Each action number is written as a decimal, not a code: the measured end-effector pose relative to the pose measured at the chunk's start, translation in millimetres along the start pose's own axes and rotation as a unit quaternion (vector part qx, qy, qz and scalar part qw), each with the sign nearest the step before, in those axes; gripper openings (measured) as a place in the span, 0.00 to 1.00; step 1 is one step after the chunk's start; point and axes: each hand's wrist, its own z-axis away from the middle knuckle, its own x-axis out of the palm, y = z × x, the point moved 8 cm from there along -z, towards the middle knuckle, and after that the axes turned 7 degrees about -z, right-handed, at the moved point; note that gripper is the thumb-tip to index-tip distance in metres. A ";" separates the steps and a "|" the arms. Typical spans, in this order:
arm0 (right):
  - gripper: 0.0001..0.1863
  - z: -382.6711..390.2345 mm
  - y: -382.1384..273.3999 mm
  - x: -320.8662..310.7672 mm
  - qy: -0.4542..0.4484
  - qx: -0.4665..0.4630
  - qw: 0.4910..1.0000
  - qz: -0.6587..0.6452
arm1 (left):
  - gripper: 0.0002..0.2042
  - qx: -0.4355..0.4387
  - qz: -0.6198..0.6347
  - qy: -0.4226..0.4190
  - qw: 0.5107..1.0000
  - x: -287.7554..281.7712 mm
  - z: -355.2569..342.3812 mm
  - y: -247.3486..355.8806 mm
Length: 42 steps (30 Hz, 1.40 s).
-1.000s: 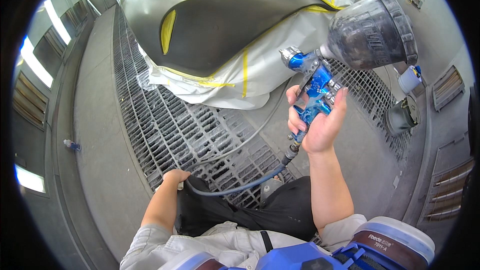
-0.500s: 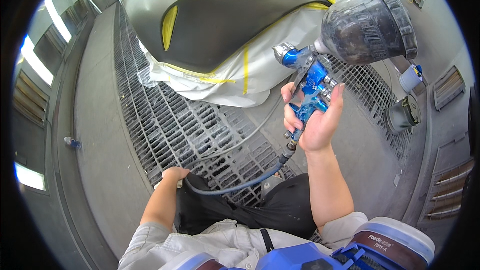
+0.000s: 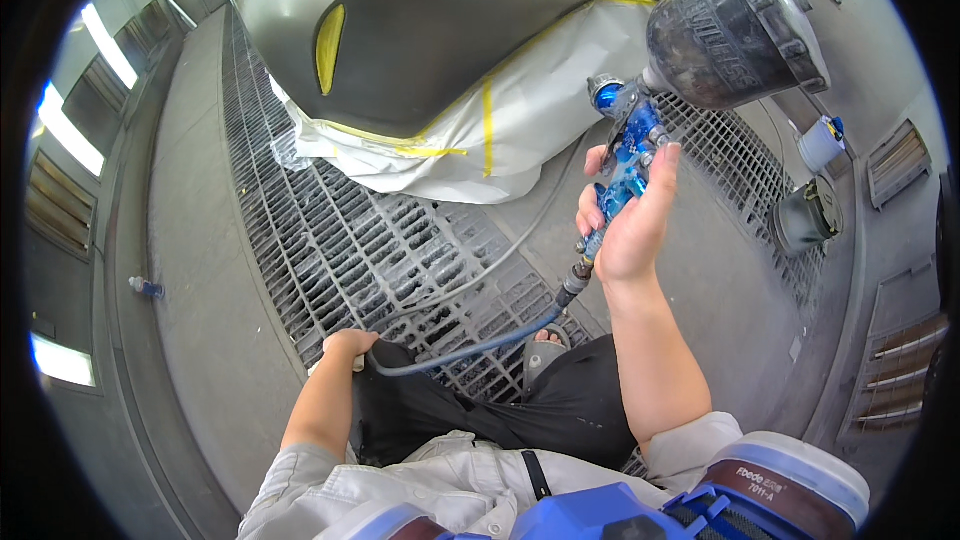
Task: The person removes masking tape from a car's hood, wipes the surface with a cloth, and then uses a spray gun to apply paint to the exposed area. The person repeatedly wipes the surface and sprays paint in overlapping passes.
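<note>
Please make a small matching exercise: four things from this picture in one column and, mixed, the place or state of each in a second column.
1. spray gun
2. air hose
3. masking tape
4. floor grating

a. held by left hand
b. yellow, on white sheeting
c. under the masked panel
d. held by right hand

Pairs: 1-d, 2-a, 3-b, 4-c

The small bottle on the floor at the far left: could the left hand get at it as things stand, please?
Probably not directly. The left hand is closed on the air hose by the person's knee, and the small bottle stands well off to the left across bare floor; nothing blocks the way.
</note>
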 end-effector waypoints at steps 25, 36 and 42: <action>0.42 -8.6 41.7 83.0 -0.163 0.060 0.976 -0.131 | 0.42 -0.056 0.086 0.030 0.994 33.3 2.8 -72.6; 0.36 -30.7 146.2 73.0 -0.135 0.107 0.983 0.061 | 0.40 -0.047 0.130 0.012 0.990 33.5 18.9 -73.4; 0.38 -34.1 176.3 58.7 -0.123 0.190 0.968 0.111 | 0.41 -0.066 0.099 0.041 0.992 27.5 27.0 -61.6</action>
